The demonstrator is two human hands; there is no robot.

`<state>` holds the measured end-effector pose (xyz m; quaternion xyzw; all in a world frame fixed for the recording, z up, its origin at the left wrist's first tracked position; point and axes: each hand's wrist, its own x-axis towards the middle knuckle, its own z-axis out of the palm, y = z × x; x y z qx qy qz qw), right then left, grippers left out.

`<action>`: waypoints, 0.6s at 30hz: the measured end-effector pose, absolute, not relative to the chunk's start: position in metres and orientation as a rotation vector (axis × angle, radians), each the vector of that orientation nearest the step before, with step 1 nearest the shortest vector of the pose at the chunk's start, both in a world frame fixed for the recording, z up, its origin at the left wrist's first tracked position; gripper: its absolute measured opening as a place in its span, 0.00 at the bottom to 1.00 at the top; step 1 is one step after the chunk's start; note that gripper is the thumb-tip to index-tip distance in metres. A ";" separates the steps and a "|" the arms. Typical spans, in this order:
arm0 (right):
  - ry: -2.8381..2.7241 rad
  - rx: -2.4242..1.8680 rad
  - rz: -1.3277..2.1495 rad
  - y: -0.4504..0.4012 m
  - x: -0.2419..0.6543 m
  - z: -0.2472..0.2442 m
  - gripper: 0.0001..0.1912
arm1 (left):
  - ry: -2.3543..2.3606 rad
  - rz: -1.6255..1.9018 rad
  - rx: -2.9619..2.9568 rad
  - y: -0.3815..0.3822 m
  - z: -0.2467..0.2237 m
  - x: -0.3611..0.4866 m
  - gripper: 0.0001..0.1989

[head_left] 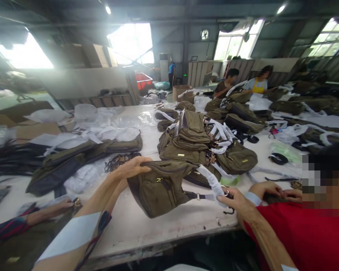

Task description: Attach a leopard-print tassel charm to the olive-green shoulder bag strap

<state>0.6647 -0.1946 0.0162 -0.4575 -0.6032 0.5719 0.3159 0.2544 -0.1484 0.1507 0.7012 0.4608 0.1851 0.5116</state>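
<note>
One olive bag (155,197) hangs over the white table (127,233), the left hand (134,167) pinching its top edge, the right hand (237,203) closed on the end of its white-wrapped strap (211,178). I'd hold that strap lightly taut, untwisted. The bag looks soft, dark-trimmed, with a gold-coloured emblem (159,180).

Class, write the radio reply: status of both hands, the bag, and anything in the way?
Left hand gripping bag by top edge; right hand on wrapped strap end. Bag over table. Pile just beyond, red sleeve close on right.
</note>
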 end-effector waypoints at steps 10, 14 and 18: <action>-2.110 -1.301 0.693 -0.145 0.585 0.120 0.17 | 1.359 1.033 1.003 -0.189 0.006 0.210 0.07; -2.378 -1.305 0.466 -0.122 0.529 0.114 0.14 | 1.435 1.137 0.894 -0.185 -0.014 0.140 0.03; -2.479 -1.395 0.418 -0.103 0.481 0.086 0.10 | 1.453 1.194 0.837 -0.177 -0.024 0.102 0.02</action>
